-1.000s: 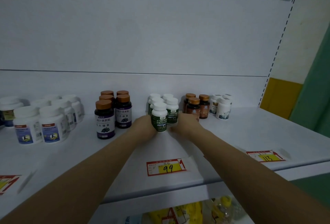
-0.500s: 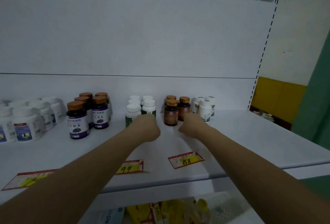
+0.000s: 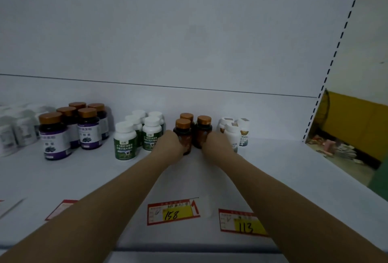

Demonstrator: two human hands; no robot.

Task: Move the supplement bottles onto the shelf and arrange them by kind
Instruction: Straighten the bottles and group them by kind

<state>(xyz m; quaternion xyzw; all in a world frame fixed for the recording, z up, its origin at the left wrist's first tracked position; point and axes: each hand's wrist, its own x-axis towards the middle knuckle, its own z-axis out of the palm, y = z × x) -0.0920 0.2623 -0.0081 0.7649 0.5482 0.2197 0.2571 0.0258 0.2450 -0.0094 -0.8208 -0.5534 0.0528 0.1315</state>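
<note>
I see both arms reaching forward over the white shelf (image 3: 279,170) to the group of amber bottles with copper caps, which stands far back by the rear panel.

1. Left hand (image 3: 170,147): curled round the left side of the near amber bottle (image 3: 183,131), grasping it. The fingertips are hidden behind the bottle.
2. Right hand (image 3: 216,147): curled round the right side of the right amber bottle (image 3: 203,129), grasping it. Its fingertips are hidden as well.
3. A third amber bottle (image 3: 186,116) stands upright just behind the near one. All three rest on the shelf, close together.

Neighbouring groups, all upright on the same shelf:
- Left of the amber group: white-capped green-label bottles (image 3: 125,142).
- Further left: dark purple-label bottles (image 3: 55,136) with copper caps.
- Right of the amber group, just beside my right hand: white bottles with gold marks (image 3: 234,134).

At the near edge of the shelf lie a price tag marked 158 (image 3: 173,212) and a price tag marked 113 (image 3: 241,223).
</note>
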